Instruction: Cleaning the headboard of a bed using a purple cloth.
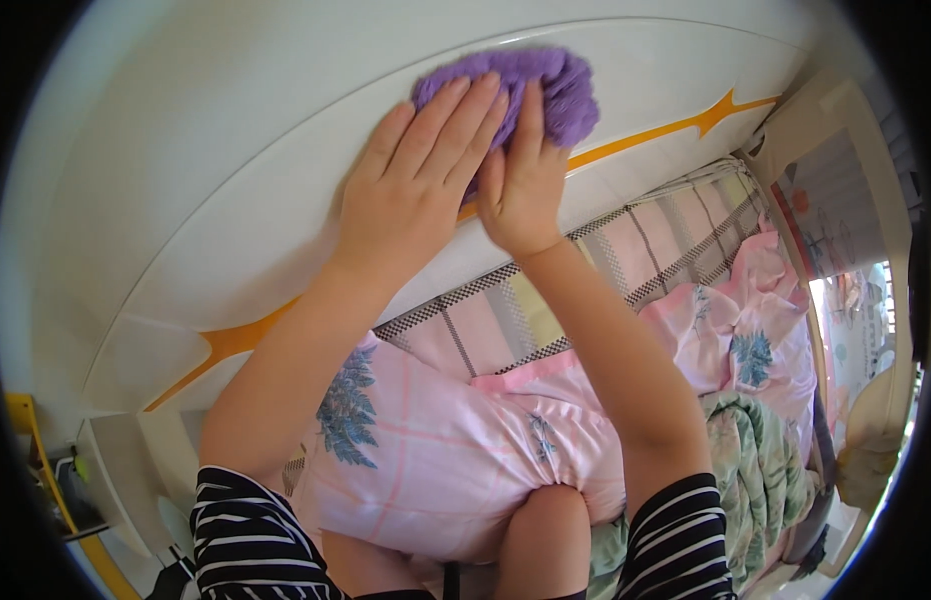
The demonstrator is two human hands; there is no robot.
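Observation:
A bunched purple cloth (571, 100) is pressed against the white glossy headboard (316, 165), just above its orange decorative line. My left hand (411, 185) lies with its fingers stretched out flat, the fingertips on the cloth's left part. Close beside it, my right hand (527, 195) grips the lower edge of the cloth, some of its fingers hidden in the folds. Both bare forearms reach up and forward from striped black sleeves.
Below lies a bed with a plaid sheet (661, 240), a pink satin pillow (436, 450) with blue leaf prints and a crumpled green quilt (751, 460). My knees rest among the bedding. A pale frame (876, 160) stands at the right; a small cabinet (116, 470) is at the lower left.

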